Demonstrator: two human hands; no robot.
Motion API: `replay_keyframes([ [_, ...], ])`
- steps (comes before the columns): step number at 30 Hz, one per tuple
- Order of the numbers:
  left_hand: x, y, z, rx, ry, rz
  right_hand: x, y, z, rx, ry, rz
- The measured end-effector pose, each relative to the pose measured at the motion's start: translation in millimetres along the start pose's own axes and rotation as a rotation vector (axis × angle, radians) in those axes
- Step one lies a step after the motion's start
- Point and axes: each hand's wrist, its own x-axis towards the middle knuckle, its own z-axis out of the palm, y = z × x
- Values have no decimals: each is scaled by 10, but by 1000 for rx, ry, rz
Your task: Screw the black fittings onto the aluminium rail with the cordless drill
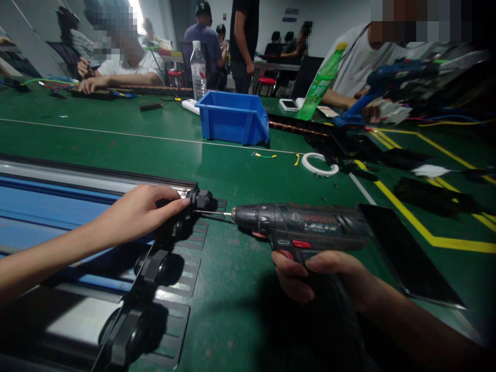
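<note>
My right hand [310, 274] is wrapped round the handle of a black Bosch cordless drill [298, 222], a finger at its red trigger. The drill lies level and points left. Its long thin bit [213, 213] reaches the end plate of a long housing with blue and silver profiles [50, 206]. My left hand [151, 206] rests at that end, fingertips pressed together beside the farthest black cable gland [203, 199]; what they pinch is hidden. More black cable glands [157, 266] stick out along the end plate, above flat slotted tabs [182, 276].
A blue parts bin [232, 121] stands ahead on the green table, near a water bottle [198, 72] and a green bottle [321, 82]. A white tape ring [320, 164] and short wires lie closer. Right of the drill is a dark phone-like slab [411, 258]. Co-workers sit opposite.
</note>
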Motion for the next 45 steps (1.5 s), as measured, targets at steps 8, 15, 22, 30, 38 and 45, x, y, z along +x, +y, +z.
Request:
replay_keyframes([
  [8,-6,5,6,23,3,-23,-5,16,-12,9,-12,-13],
  [15,-8,-8,3,22,3,-24,-7,15,-8,4,3,3],
  [22,-2,5,12,5,4,-24,-1,14,-8,7,-7,-7],
  [30,-6,3,3,12,11,0,-13,11,-9,25,1,-4],
  [38,-13,13,0,11,8,6,-6,11,-6,10,-9,-12],
  [45,-8,19,0,13,7,-1,1,19,1,20,24,-11],
])
